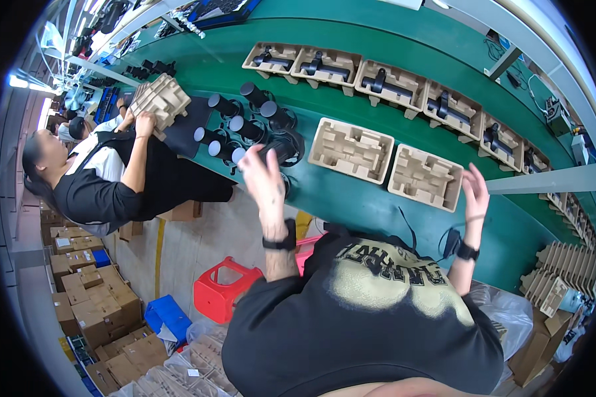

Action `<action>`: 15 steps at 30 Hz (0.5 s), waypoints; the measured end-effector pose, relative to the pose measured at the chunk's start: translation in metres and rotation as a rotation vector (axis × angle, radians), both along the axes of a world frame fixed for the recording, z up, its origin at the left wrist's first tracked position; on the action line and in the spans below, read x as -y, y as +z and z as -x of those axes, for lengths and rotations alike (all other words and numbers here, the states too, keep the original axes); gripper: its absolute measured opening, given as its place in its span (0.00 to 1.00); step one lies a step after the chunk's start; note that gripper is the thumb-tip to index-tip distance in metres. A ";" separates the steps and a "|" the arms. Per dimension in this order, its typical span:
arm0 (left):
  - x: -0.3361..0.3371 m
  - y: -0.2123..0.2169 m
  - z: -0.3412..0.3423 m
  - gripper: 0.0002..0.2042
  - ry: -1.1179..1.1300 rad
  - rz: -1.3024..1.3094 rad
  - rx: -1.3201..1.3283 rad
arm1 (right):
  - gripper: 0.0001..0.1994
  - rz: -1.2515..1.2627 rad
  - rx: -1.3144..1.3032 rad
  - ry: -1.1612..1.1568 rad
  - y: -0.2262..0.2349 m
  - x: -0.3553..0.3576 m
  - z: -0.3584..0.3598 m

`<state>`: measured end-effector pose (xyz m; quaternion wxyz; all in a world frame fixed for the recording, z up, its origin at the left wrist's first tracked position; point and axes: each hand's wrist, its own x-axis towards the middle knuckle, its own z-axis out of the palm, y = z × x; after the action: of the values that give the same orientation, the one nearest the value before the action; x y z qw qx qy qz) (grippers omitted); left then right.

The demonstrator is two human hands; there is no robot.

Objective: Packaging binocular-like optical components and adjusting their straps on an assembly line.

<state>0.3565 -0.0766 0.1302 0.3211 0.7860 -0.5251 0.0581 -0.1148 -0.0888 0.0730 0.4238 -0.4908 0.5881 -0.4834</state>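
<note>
Tan pulp trays [344, 171] — between left grip [265, 180] and right grip [475, 193] — both loosely open.

Block lettering [396, 261] on black shirt [357, 334]

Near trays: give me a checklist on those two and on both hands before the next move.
1. Left tray open side up: ok.
2. Right tray open side up, beside it: ok.
3. Both loaded: not ok; no black part shows in either, unlike the far trays.
4. Left hand free: ok; open, nothing seen in it. Whether it touches the black units behind it: cannot tell.
5. Right hand off the right tray: cannot tell; its fingertips are at the tray's right edge.
6. Co-worker's hands away: ok; they hold another tray.
</note>
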 end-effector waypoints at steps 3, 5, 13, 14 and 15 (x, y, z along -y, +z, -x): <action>-0.017 0.014 0.030 0.15 -0.055 0.305 -1.195 | 0.33 -0.068 0.294 0.312 0.054 -0.019 -0.065; -0.019 -0.015 0.053 0.18 -0.156 0.095 -1.982 | 0.39 0.030 0.151 0.483 0.068 -0.027 -0.133; -0.041 -0.058 0.103 0.18 -0.583 -0.806 -1.411 | 0.35 0.183 -0.449 0.706 0.036 0.030 -0.207; -0.044 -0.062 0.090 0.15 -0.671 -0.444 -0.844 | 0.34 0.205 -0.577 0.745 0.037 0.046 -0.208; -0.042 -0.035 0.079 0.12 -0.583 -0.229 -0.652 | 0.33 0.308 -0.643 0.732 0.031 0.059 -0.208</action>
<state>0.2777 -0.0348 0.0955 0.3838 0.6131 -0.5990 -0.3436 0.0931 -0.1476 0.1040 0.2857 -0.8453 0.4002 -0.2090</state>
